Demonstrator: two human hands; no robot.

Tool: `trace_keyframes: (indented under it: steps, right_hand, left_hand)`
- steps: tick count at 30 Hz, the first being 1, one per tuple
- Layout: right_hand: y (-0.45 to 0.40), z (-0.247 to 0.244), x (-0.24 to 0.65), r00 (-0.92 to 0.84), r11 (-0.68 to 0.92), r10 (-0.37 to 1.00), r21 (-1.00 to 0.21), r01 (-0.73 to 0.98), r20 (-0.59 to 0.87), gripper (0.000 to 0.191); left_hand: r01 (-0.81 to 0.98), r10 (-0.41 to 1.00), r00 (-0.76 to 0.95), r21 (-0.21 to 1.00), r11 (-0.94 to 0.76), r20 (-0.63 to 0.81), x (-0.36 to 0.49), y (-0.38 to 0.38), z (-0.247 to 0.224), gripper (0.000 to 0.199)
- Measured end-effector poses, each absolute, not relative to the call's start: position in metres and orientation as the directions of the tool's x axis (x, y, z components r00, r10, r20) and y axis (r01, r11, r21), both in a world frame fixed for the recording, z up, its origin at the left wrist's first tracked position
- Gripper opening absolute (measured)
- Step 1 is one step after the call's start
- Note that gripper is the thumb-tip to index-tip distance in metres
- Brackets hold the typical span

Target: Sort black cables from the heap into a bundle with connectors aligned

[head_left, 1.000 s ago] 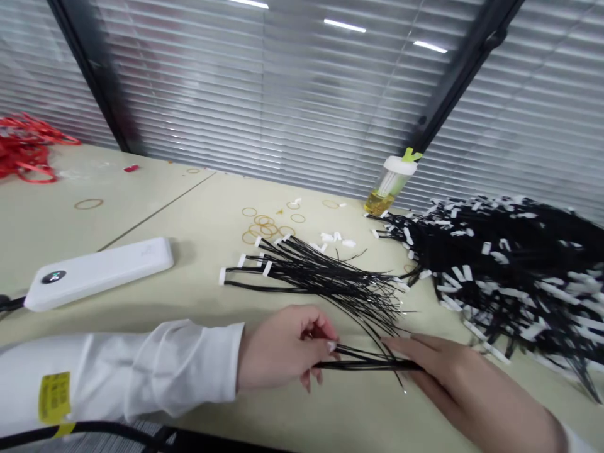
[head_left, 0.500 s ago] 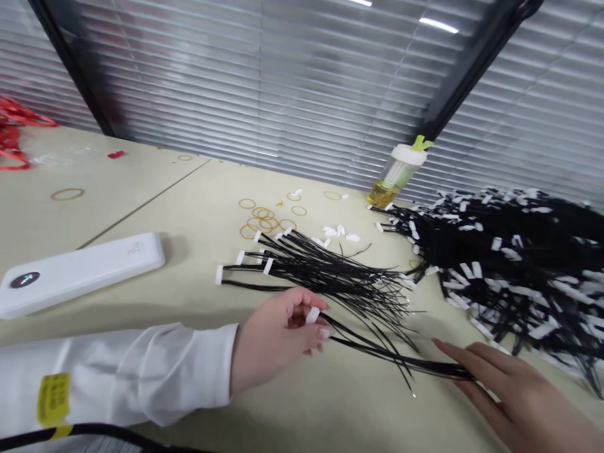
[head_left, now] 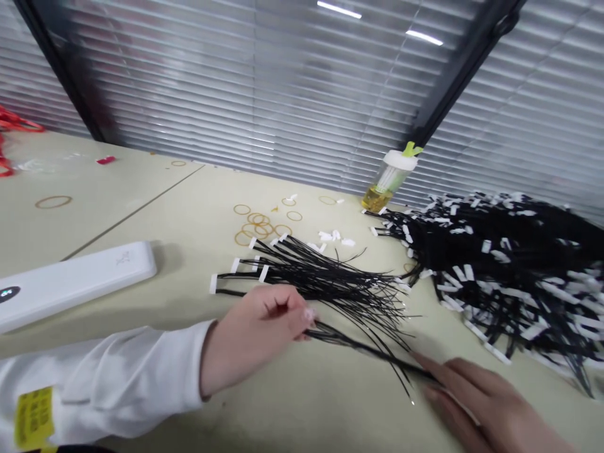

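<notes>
Black wires (head_left: 352, 341) stretch between my two hands, low over the table. My left hand (head_left: 264, 330) is closed in a pinch on their left end; the white connector there is now hidden by the fingers. My right hand (head_left: 481, 396) is closed round the wires farther along, its fingers pressed together and slightly blurred. Just beyond my left hand lies a loose bunch of black wire harnesses (head_left: 325, 274), white connectors at their left ends and thin tips fanning right.
A big heap of black wires (head_left: 500, 245) with white connectors lies at right. Behind are rubber bands (head_left: 257, 228), white connector pieces (head_left: 336, 236) and a bottle (head_left: 389, 179) of yellow liquid. A white power bank (head_left: 80, 280) lies left, red cords (head_left: 16, 123) at far left.
My left hand has closed over the white connector and drawn slightly left. My right hand has slid left along the wires, and the strands between the hands are bunched tighter.
</notes>
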State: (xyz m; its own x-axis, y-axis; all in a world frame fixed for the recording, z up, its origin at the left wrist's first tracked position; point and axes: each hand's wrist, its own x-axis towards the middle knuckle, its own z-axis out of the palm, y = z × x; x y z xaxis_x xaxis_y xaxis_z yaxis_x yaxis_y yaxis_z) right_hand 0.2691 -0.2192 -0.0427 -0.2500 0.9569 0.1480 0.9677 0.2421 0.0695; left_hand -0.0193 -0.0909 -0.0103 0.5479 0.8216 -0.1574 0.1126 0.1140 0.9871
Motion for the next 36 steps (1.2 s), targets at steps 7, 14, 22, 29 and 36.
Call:
trace_keyframes:
  steps: [7,14,22,29,36]
  right_hand:
    - [-0.182,0.011,0.271,-0.241,0.229,0.909,0.078,0.97,0.339,0.024]
    - [-0.037,0.008,0.202,-0.381,0.388,0.91,-0.014,0.921,0.162,0.023]
    - [0.027,-0.029,0.185,-0.276,0.281,0.96,-0.117,0.952,0.054,0.025]
    - [-0.007,0.0,0.195,-0.21,0.221,0.975,-0.491,0.843,0.078,0.027]
    - [-0.083,0.022,0.179,-0.42,0.3,0.907,-0.763,0.572,0.042,0.018]
  left_hand:
    - [0.265,0.816,0.531,0.959,0.096,-0.228,-0.012,-0.104,-0.028,0.036]
    - [0.32,0.795,0.565,0.947,0.036,-0.222,-0.011,-0.106,-0.037,0.041]
    - [0.483,0.787,0.608,0.837,-0.256,-0.11,-0.016,-0.103,-0.032,0.026]
    - [0.507,0.781,0.613,0.818,-0.271,-0.121,-0.017,-0.106,-0.028,0.021]
    - [0.225,0.799,0.559,0.968,0.112,-0.222,0.0,-0.113,-0.033,0.017]
